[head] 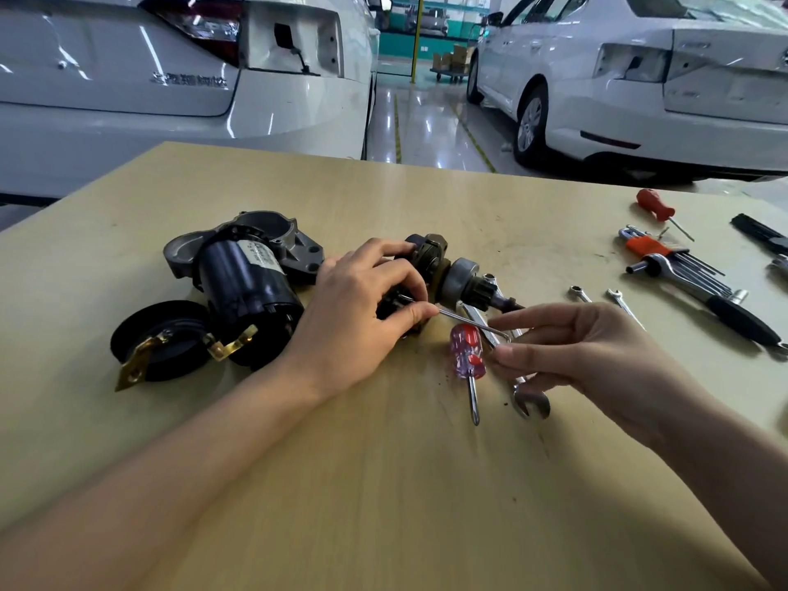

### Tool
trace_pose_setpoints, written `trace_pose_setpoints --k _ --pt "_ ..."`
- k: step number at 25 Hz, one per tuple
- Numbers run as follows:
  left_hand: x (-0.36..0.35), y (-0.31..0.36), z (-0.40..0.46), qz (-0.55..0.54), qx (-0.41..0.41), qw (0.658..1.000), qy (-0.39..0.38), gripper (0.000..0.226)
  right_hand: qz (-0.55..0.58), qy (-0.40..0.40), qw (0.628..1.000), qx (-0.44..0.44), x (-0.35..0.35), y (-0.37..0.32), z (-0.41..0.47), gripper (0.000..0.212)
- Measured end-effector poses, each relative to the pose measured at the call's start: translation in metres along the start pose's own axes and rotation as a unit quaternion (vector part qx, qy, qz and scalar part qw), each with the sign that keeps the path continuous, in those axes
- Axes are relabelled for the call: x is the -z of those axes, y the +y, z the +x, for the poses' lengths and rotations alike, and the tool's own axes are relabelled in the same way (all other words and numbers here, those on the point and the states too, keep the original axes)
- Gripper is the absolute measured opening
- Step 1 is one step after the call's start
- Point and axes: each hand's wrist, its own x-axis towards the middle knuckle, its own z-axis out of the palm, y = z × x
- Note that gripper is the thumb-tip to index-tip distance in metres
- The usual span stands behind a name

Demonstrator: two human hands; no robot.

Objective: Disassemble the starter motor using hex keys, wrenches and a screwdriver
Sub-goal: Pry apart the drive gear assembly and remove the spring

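The starter motor lies in parts on the tan table (341, 484). The black motor body (245, 283) with its grey end housing (264, 228) sits at the left, a black cap with brass terminals (162, 341) in front of it. My left hand (362, 309) grips the armature and gear assembly (456, 275), with a thin hex key (473, 324) running under its fingers. My right hand (567, 347) pinches the bent end of that hex key between thumb and fingers.
A small red-handled screwdriver (469, 356) and an open-end wrench (528, 403) lie under the hands. At the right are small wrenches (580, 294), a hex key set in an orange holder (656, 249), a ratchet (742, 317) and a red screwdriver (654, 204). White cars stand beyond the table.
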Motion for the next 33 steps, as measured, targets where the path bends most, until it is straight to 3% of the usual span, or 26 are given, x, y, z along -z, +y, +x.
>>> trace_pose_setpoints --k 3,5,8,9,11,12,13,15,17,20,23,25,28,30,31,33 --pt "0.001 0.001 0.0 -0.015 -0.002 1.0 0.007 0.015 -0.155 0.076 0.974 0.149 -0.007 0.004 -0.005 0.019" --pt "0.002 0.002 0.0 -0.028 0.002 1.0 0.011 0.022 -0.337 0.133 0.879 0.311 -0.005 0.011 -0.004 0.016" --pt "0.003 0.003 -0.001 -0.029 0.004 1.0 0.001 0.023 -0.519 0.101 0.702 0.476 0.002 0.016 -0.003 0.008" --pt "0.004 0.003 -0.001 -0.027 0.004 1.0 -0.006 0.018 -0.55 0.085 0.663 0.501 0.004 0.017 -0.003 0.012" --pt "0.005 0.004 -0.001 -0.023 0.006 1.0 -0.021 0.008 -0.582 0.06 0.626 0.516 0.007 0.014 -0.004 0.017" --pt "0.005 0.004 -0.002 -0.02 0.006 0.999 -0.027 0.007 -0.581 0.057 0.63 0.512 0.006 0.014 -0.005 0.017" --pt "0.005 0.005 -0.001 -0.019 0.009 0.999 -0.03 0.006 -0.564 0.059 0.662 0.49 0.002 0.014 -0.006 0.014" --pt "0.004 0.006 -0.001 -0.021 0.02 0.999 -0.025 0.006 -0.451 0.09 0.8 0.385 -0.007 0.007 -0.008 0.003" --pt "0.002 0.007 0.0 -0.027 0.032 0.999 -0.014 0.005 -0.308 0.114 0.919 0.216 -0.009 -0.004 -0.007 0.017" --pt "0.002 0.005 0.001 -0.037 0.031 0.999 -0.013 0.006 -0.189 0.072 0.979 0.014 -0.003 -0.015 -0.004 0.038" --pt "0.002 0.004 0.001 -0.043 0.028 0.999 -0.017 0.006 -0.13 0.011 0.988 -0.081 0.003 -0.015 -0.003 0.038" --pt "0.002 0.004 0.0 -0.045 0.031 0.998 -0.015 0.007 -0.117 -0.01 0.989 -0.085 0.002 -0.013 -0.002 0.033" --pt "0.003 0.004 -0.001 -0.05 0.029 0.998 -0.018 0.01 -0.094 0.02 0.994 -0.043 -0.001 -0.008 -0.001 0.023" --pt "0.003 0.005 0.0 -0.049 0.028 0.998 -0.021 0.011 -0.133 0.071 0.987 0.058 -0.004 -0.003 -0.002 0.013" --pt "0.003 0.005 0.0 -0.047 0.03 0.998 -0.021 0.009 -0.211 0.103 0.961 0.145 -0.003 0.001 -0.003 0.012" --pt "0.002 0.005 0.001 -0.041 0.031 0.998 -0.022 0.007 -0.384 0.113 0.858 0.323 -0.002 0.007 -0.004 0.013"
